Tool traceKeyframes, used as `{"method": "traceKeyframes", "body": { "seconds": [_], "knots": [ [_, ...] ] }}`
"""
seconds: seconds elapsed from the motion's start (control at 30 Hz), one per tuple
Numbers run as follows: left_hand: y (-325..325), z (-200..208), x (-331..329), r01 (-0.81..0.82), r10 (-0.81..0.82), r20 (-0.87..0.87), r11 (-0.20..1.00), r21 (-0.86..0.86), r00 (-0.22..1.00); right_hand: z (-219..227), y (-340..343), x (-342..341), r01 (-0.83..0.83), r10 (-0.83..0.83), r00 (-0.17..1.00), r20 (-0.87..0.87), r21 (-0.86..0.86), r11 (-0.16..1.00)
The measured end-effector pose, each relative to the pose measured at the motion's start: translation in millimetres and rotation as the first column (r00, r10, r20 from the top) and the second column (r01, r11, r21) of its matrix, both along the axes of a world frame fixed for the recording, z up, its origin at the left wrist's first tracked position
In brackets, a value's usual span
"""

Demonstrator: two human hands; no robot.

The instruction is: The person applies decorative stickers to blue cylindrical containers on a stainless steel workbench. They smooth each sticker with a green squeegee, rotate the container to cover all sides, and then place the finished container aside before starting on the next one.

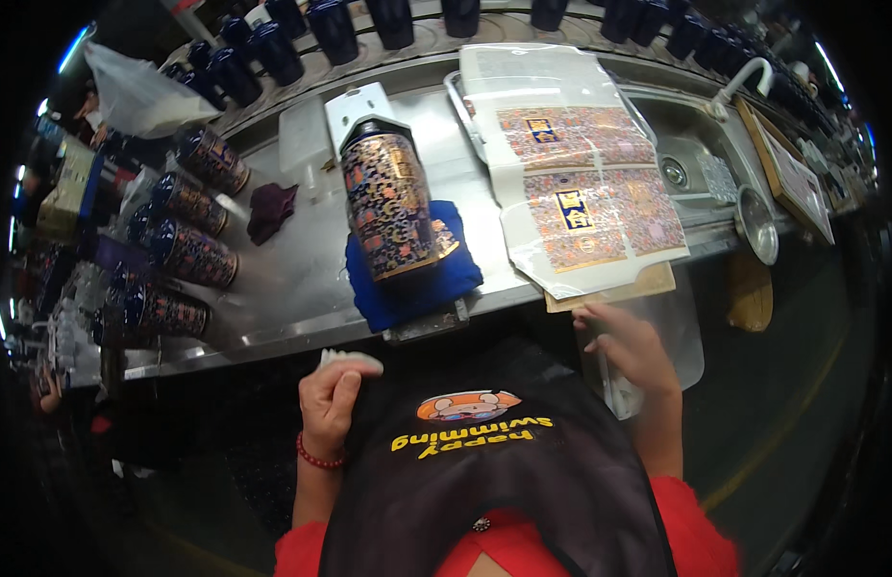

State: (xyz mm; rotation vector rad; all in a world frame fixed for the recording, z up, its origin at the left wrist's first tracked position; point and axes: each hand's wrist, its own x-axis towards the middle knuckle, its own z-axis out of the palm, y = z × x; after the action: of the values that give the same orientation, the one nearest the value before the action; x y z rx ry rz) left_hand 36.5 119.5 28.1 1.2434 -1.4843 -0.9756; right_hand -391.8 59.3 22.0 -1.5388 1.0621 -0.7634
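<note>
My left hand [331, 399] is closed around a small white piece [355, 362] with a ridged end, in front of the bench edge. My right hand [633, 348], its fingers apart and holding nothing, is just below the near edge of a stack of printed transfer sheets [512, 226]. The sheets carry floral panels with dark blue and gold labels. A dark blue jar [386, 197] with a dense floral pattern and gold lines rests on a folded blue cloth [369, 298], touched by neither hand.
Several patterned jars [191, 252] stand at the left, near a crumpled dark purple cloth [271, 212]. Plain blue jars [333, 34] line the curved conveyor behind. At right are a sink [696, 135], a faucet [754, 72], a metal ladle [755, 226] and a clear plastic bin [691, 337].
</note>
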Motion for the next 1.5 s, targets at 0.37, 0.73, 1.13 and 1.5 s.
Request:
{"method": "traceKeyframes", "body": {
  "seconds": [0.37, 0.73, 1.13, 1.5],
  "knots": [
    [-156.0, 4.3, -8.1, -0.120, 0.263, 0.241, 0.868, -0.482, 0.934, 27.3, -144.6, 155.1, -0.065, -0.084, 0.972, -0.218, -0.597, 0.800],
    [-182.9, 0.7, -5.0, -0.064, 0.213, 0.362, 0.923, -0.380, 0.908, 18.0, -186.3, 209.2, -0.156, 0.048, 0.974, -0.221, -0.506, 0.849],
    [-182.4, -0.8, -5.2, -0.064, 0.244, 0.417, 0.914, -0.400, 0.876, 31.6, -192.2, 196.7, -0.154, 0.038, 0.969, -0.243, -0.481, 0.863],
    [-179.1, -8.8, -10.5, -0.137, 0.254, 0.252, 0.905, -0.403, 0.934, 61.9, -190.5, 212.5, -0.391, 0.027, 0.852, -0.524, -0.600, 0.698]
  ]
}}
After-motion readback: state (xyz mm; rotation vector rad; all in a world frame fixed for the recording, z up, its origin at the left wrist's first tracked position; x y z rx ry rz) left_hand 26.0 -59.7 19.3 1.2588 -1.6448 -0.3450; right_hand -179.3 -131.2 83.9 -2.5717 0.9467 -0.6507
